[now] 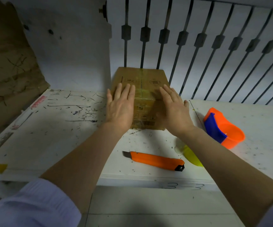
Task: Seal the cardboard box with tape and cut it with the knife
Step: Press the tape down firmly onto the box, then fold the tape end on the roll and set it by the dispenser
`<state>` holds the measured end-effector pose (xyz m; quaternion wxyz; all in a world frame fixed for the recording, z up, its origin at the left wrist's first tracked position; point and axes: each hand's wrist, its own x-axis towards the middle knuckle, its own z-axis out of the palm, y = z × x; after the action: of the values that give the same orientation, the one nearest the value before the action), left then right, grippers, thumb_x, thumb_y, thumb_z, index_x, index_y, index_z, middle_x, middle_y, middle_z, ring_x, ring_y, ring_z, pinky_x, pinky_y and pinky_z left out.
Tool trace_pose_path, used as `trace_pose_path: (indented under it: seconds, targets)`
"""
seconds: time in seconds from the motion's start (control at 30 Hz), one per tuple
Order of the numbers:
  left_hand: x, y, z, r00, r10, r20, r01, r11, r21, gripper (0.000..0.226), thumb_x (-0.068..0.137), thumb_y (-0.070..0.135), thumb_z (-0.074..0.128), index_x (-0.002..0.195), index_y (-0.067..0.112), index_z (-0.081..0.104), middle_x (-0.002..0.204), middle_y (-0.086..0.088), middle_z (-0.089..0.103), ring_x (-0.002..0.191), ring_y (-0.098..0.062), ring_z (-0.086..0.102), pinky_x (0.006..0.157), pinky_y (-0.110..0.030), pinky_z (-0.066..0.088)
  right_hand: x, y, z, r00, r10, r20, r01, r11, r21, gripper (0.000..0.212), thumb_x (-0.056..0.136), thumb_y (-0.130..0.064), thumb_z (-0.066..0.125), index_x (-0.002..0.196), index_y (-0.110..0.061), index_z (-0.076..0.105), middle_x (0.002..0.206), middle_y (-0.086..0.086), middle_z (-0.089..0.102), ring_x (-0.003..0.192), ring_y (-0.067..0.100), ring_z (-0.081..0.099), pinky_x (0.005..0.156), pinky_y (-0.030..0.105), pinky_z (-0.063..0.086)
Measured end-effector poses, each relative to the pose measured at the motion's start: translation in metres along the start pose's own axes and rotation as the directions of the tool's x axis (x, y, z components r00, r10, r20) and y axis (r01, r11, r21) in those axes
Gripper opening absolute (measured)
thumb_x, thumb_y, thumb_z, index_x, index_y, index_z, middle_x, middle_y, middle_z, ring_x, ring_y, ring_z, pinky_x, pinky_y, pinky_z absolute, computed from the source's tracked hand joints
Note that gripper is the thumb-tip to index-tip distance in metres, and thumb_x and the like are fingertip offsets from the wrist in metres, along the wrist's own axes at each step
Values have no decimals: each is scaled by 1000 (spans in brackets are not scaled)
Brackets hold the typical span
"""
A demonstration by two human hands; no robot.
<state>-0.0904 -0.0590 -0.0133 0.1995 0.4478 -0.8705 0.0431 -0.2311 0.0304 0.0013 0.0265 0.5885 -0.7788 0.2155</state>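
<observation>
A brown cardboard box (142, 81) stands on the white table, with a strip of clear yellowish tape running down the middle of its top and front face. My left hand (120, 106) lies flat on the box's left half, fingers spread. My right hand (173, 106) lies flat on the right half, also holding nothing. An orange utility knife (155, 160) with its blade out lies on the table in front of the box, between my forearms. An orange and blue tape dispenser (222, 128) sits to the right of the box.
The white table (58, 128) is covered in black pen marks and cuts. A large sheet of cardboard (6, 71) leans at the far left. A railing of dark bars (214, 46) stands behind the box. A yellow scrap (192, 156) lies by the knife.
</observation>
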Motion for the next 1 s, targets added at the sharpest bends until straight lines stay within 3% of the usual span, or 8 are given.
trace_pose_path:
  seconds: [0.17, 0.33, 0.43, 0.5, 0.67, 0.77, 0.83, 1.0]
  targets:
    - [-36, 24, -12, 1000, 4, -4, -4, 994, -111, 83, 85, 20, 60, 147, 18, 6, 159, -5, 11, 147, -24, -2, 117, -52, -3, -45, 27, -15, 975, 200, -96, -194, 979, 70, 47, 86, -29, 61, 129, -16, 47, 135, 6, 46, 122, 23, 48, 94, 37, 46]
    - [-74, 51, -11, 992, -56, 113, 87, 952, -293, 72, 87, 12, 56, 146, 17, 15, 156, -4, 20, 146, -23, 8, 120, -49, 7, -85, 52, -19, 940, 330, -87, -333, 943, -18, 43, 84, -40, 60, 116, -11, 56, 119, 10, 56, 109, 28, 54, 80, 37, 47]
    - [-93, 62, -7, 980, -57, 192, 123, 928, -352, 64, 87, 17, 57, 143, 16, 25, 150, -6, 32, 140, -24, 23, 117, -42, 19, -100, 61, -20, 932, 362, 28, -353, 922, -162, 25, 81, -42, 54, 78, -16, 57, 92, 9, 60, 86, 29, 56, 72, 33, 40]
    - [-102, 67, -5, 978, -40, 207, 119, 915, -385, 55, 88, 19, 56, 139, 16, 35, 147, -4, 36, 136, -21, 29, 116, -37, 22, -106, 61, -19, 902, 404, 152, -367, 903, -225, 33, 84, -40, 50, 63, -15, 45, 79, 6, 58, 76, 27, 53, 71, 30, 37]
    - [-117, 78, 0, 948, 16, 316, 131, 890, -438, 44, 90, 19, 54, 133, 18, 47, 148, 0, 37, 139, -16, 25, 114, -31, 24, -113, 69, 0, 902, 391, 186, -348, 910, -224, 18, 90, -35, 42, 85, -24, 56, 108, 2, 70, 109, 24, 58, 103, 31, 30]
    - [-120, 83, -1, 931, 30, 363, 149, 879, -453, 46, 90, 20, 54, 135, 19, 45, 149, 1, 36, 139, -16, 28, 112, -32, 27, -113, 70, 1, 905, 393, 163, -346, 903, -255, 29, 92, -25, 41, 110, -19, 64, 108, 3, 70, 103, 24, 59, 90, 28, 27]
    - [-121, 84, -3, 929, 21, 371, 167, 868, -467, 46, 91, 20, 52, 136, 19, 43, 148, 1, 38, 136, -15, 32, 111, -32, 30, -115, 64, -4, 923, 369, 107, -332, 907, -259, 29, 92, -18, 42, 109, -18, 65, 100, 4, 71, 89, 24, 57, 81, 27, 20]
    - [-124, 83, -12, 928, -20, 372, 225, 827, -515, 52, 91, 20, 50, 140, 16, 34, 145, -5, 43, 133, -21, 39, 108, -35, 33, -118, 40, -18, 965, 262, 20, -257, 958, -123, 27, 92, -19, 46, 104, -23, 69, 97, 11, 73, 91, 33, 62, 80, 31, 31]
